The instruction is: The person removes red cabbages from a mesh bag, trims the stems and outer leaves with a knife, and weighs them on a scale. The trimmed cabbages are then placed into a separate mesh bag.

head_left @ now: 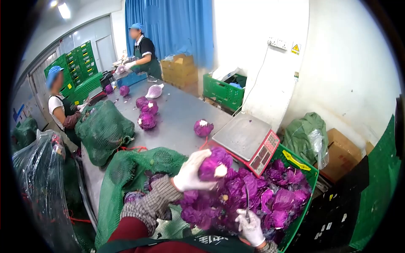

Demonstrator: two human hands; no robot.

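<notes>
My left hand (190,172), in a white glove, is closed round a red cabbage (216,162) whose pale cut stem faces me. In my gloved right hand (250,227) is a knife (247,198), its narrow blade pointing up. Below both hands, loose purple cabbage leaves (249,185) fill a green crate (310,179). Left of the crate, an open green mesh sack (122,181) holds more cabbages, partly hidden by my left sleeve.
A red-framed scale (242,134) stands beyond the crate. Several red cabbages (147,120) lie on the metal table (177,109). A full mesh sack (103,130) sits at left. Two co-workers (145,52) stand at the far side, near stacked green crates (80,63).
</notes>
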